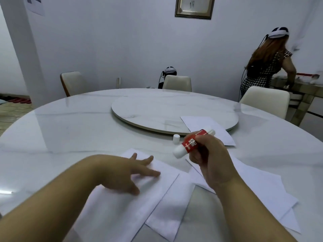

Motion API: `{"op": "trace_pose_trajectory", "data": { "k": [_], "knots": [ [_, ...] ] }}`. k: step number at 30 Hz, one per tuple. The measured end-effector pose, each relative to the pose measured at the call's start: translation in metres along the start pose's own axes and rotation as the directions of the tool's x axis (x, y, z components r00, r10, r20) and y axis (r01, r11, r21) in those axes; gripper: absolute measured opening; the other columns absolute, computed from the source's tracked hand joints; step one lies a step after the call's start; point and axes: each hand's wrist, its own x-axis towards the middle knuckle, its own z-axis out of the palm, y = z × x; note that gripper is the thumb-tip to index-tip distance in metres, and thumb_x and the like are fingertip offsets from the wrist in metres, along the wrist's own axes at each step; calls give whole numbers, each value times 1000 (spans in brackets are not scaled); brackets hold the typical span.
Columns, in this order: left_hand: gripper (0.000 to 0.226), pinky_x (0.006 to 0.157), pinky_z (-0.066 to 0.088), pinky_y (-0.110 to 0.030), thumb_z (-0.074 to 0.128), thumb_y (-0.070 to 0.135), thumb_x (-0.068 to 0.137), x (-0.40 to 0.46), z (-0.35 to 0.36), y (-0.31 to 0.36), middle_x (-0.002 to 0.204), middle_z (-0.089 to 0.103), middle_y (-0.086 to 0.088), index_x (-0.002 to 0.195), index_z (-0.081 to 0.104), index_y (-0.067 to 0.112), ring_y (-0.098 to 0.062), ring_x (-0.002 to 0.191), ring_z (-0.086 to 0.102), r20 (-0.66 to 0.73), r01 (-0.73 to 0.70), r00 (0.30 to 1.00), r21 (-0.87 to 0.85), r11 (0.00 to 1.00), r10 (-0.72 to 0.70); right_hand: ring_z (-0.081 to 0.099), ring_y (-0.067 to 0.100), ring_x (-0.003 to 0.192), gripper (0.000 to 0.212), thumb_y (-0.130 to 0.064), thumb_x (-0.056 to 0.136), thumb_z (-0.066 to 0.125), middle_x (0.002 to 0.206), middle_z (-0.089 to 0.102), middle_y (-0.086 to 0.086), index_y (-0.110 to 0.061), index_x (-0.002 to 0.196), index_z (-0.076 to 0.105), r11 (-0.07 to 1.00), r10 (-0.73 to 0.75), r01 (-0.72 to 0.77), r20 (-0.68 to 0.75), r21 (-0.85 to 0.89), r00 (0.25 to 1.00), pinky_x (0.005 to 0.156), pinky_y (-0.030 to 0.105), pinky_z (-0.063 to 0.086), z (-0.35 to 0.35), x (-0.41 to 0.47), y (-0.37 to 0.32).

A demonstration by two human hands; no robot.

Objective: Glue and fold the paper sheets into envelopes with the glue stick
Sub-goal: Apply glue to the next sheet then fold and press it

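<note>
glue stick [191, 143] in right grip [208, 159]

a round marble table [70, 130] fills the foreground, with a raised turntable [157, 112] at its middle. three pale chairs stand at its far rim: one at the left [73, 82], one at the far side [177, 83], one at the right [265, 100]. behind the far chair a seated person [169, 70] wears a white headset. at the right a standing person [265, 67] in a checked dress, also with a headset, leans over a counter [300, 91]. a framed picture [194, 7] hangs on the wall, and a sheet [35, 5] is stuck on the pillar at the left. red shoes [19, 100] lie on the floor beyond it.
</note>
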Motion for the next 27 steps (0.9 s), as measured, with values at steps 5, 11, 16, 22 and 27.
{"op": "trace_pose_trajectory", "data": {
  "k": [5,11,16,22,27],
  "knots": [
    [62,118,-4,-48,26,45,98,15,29,23,161,-6,-2,150,0,24,-23,147,-10,-255,209,952,129,969,-171,52,8,61,16,-25,75,59,72,70,-3,-19,73,73,948,-140,103,-103,-301,985,62,25,43,3,0,11],
    [59,116,-11,-46,27,42,98,10,37,22,159,-15,7,149,0,31,-15,145,-18,-259,107,963,100,989,-78,62,32,77,9,-30,79,65,88,74,1,-28,86,69,868,-156,123,-29,-482,987,73,45,53,15,0,24],
    [65,119,-8,-38,21,50,95,15,50,26,158,-17,8,149,-8,28,-10,145,-17,-277,113,956,49,992,-95,63,5,84,16,-37,79,59,90,73,-16,-31,91,69,833,-42,64,52,-549,998,74,21,49,19,4,34],
    [62,119,-9,-35,19,46,97,19,45,24,158,-19,8,149,-10,27,-9,144,-17,-272,82,960,65,995,-61,65,16,81,18,-36,76,54,84,72,-5,-23,82,66,733,-12,38,43,-679,999,77,41,52,21,6,32],
    [61,119,-8,-34,18,44,97,19,46,22,158,-17,9,149,-9,28,-8,145,-16,-286,78,956,57,995,-59,55,6,55,16,-35,72,54,66,68,-11,-25,68,66,678,-107,126,73,-724,992,58,36,46,13,0,19]
  ]
}}
